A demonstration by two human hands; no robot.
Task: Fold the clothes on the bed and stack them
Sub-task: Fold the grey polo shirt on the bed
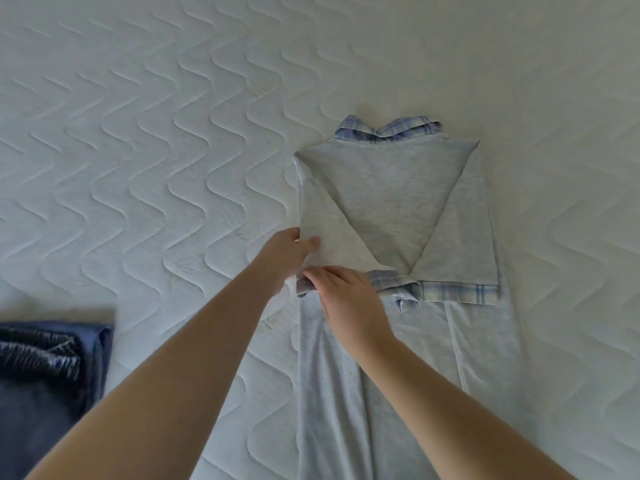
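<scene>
A light grey garment (388, 202) with a blue plaid collar and plaid cuffs lies lengthwise on the bed, back up. Both sleeves are folded inward and cross in a V over the body. My left hand (287, 254) holds the garment's left edge at the folded sleeve, thumb on top of the cloth. My right hand (346, 296) rests flat with straight fingers on the left sleeve's plaid cuff, just below my left hand. The lower part of the garment runs down toward me under my right forearm.
A folded dark blue denim piece (48, 372) lies at the lower left edge of the view. The white quilted mattress (156, 150) stretches wide to the left and beyond the garment.
</scene>
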